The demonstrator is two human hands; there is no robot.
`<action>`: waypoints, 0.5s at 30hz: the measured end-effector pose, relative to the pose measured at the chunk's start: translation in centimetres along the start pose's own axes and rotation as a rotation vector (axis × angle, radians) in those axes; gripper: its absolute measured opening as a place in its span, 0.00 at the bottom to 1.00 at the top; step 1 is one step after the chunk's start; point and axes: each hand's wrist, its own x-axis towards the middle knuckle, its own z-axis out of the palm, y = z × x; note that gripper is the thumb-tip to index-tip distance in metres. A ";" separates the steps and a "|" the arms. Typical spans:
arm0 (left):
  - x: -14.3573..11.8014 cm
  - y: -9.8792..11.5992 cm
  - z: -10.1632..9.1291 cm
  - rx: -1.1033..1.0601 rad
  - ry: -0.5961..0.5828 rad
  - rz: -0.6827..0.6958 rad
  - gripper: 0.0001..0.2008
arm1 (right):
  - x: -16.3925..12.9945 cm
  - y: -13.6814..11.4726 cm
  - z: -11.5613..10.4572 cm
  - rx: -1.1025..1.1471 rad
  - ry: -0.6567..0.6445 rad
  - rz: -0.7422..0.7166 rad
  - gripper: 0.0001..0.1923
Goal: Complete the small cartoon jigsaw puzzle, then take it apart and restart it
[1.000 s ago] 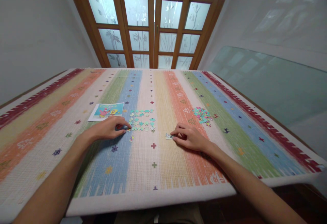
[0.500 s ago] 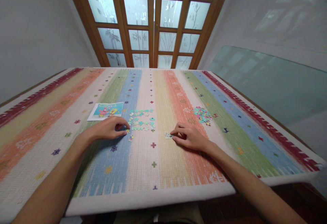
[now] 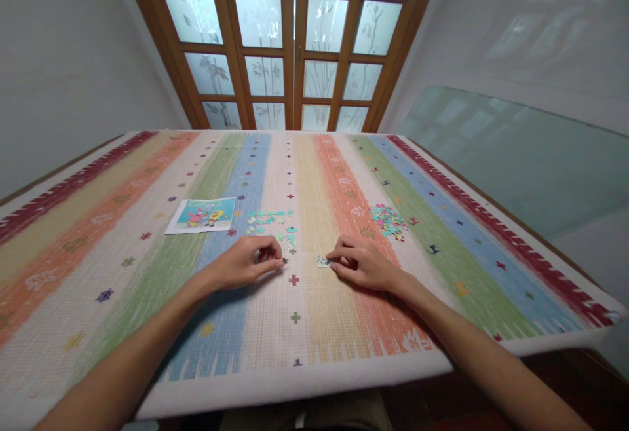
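Striped surface [image 3: 147, 254] carries a sorting step: left hand [image 3: 246, 264] curls by teal pieces [image 3: 275, 224] at twelve o'clock (grip unclear), right hand [image 3: 361, 264] pinches a piece [image 3: 323, 261], which needs matching next.

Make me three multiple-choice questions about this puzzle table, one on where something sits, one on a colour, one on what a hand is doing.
1. Where does the reference picture lie?
A. beyond and to the left of the left hand
B. under the right hand
C. at the table's near edge

2. What colour are most of the spread-out pieces just beyond the left hand?
A. black
B. teal
C. brown

3. What is the right hand doing?
A. raised off the table
B. resting on the cloth with its fingertips at a small piece
C. holding the reference picture

Answers: 1 A, the card sits on the striped cloth further out and leftward. 2 B, that group reads teal. 3 B, the fingertips meet the small piece on the yellow stripe.
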 end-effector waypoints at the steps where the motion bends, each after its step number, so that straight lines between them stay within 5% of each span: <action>1: 0.2 0.4 1.0 -0.025 0.010 0.014 0.11 | 0.0 -0.1 0.0 0.002 0.000 -0.002 0.10; 6: 0.5 1.2 4.4 -0.033 0.082 0.055 0.06 | -0.1 -0.7 0.4 0.027 -0.008 -0.021 0.10; 15: 0.8 0.9 5.8 0.061 0.142 0.120 0.03 | -0.1 -1.4 0.6 0.043 -0.020 -0.056 0.11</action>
